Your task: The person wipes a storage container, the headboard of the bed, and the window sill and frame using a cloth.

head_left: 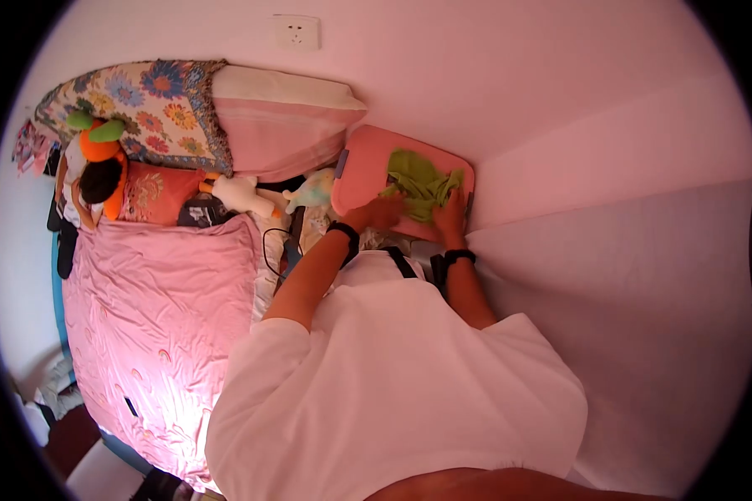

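A crumpled green cloth (418, 177) lies on the lid of a pink storage box (363, 163) against the wall. My right hand (451, 215) has its fingers closed on the cloth's right edge. At the cloth's lower left is my left hand (378, 213), low over the lid; its fingers are blurred, and whether they grip the cloth is unclear. Both wrists wear dark bands.
Left of the box are a white plush toy (244, 196), a pale plush toy (311, 192) and a dark cable. A pink bed (159, 292) with pillows (280, 121) and an orange plush (100, 150) fills the left. One person lies beside the orange plush.
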{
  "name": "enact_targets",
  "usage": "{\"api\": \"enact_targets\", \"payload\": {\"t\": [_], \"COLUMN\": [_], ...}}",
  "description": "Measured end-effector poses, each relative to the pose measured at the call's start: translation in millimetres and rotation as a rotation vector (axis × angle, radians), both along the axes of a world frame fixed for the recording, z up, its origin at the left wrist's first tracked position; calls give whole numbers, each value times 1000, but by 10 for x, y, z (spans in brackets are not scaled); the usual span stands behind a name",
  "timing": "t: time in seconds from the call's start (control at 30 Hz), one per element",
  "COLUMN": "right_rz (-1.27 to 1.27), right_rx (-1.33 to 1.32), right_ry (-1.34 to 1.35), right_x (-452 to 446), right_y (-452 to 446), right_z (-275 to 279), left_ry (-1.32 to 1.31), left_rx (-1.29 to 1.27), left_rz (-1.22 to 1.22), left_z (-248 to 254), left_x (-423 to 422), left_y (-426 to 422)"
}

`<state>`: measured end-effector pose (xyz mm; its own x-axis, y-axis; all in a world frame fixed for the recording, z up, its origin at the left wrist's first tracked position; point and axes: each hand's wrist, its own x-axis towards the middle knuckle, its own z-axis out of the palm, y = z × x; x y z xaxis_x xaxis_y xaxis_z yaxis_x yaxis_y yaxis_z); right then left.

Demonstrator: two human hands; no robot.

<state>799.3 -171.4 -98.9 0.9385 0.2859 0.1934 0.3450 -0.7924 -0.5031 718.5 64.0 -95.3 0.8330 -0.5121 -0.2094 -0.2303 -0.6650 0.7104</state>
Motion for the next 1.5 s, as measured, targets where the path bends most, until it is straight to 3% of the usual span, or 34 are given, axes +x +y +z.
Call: {"api": "enact_targets", "payload": {"t": [0.13, 0.2, 0.37, 0.5, 0.6, 0.67, 0.7, 0.87, 0.93, 1.13, 1.23, 1.33, 1.43, 1.5], "right_rz": [15, 140, 445, 645, 659, 685, 646, 458, 219, -127, -200, -82, -154, -148], "right_rx": [0, -50, -78, 86, 89, 24, 15, -52, -179, -341, -291, -278, -274, -323], "right_ry": [143, 91, 147, -26, -24, 14, 98, 327, 80, -26, -36, -150, -85, -79], "right_x": [367, 493, 93, -313, -481, -497, -459, -370, -461, -682, -808, -940, -1111, -1231], "right_y": [460, 757, 1622, 2018, 1961, 1842, 1708, 1034, 654, -61, -134, 43, 278, 439], "right_z": [20, -104, 51, 46, 128, 182, 219, 335, 128, 47, 37, 113, 99, 71], "left_ry": [-145, -384, -335, -223, 9, -125, -265, -179, -144, -182, -275, -240, -137, -291], "left_rx": [-42, 86, 54, -102, 30, 175, 309, 257, 241, 147, 186, 142, 35, 128], "left_rz": [210, 296, 480, 649, 651, 632, 603, 500, 427, 383, 316, 330, 398, 454], "left_z": [-253, -248, -26, 162, 220, 213, 173, 70, -66, -138, -98, -96, -72, -169], "left_x": [-86, -239, -764, -1226, -1303, -1338, -1303, -922, -797, -644, -741, -893, -1153, -1277], "left_y": [199, 242, 534, 677, 630, 509, 451, 311, 175, -541, -641, -384, -131, 13]}}
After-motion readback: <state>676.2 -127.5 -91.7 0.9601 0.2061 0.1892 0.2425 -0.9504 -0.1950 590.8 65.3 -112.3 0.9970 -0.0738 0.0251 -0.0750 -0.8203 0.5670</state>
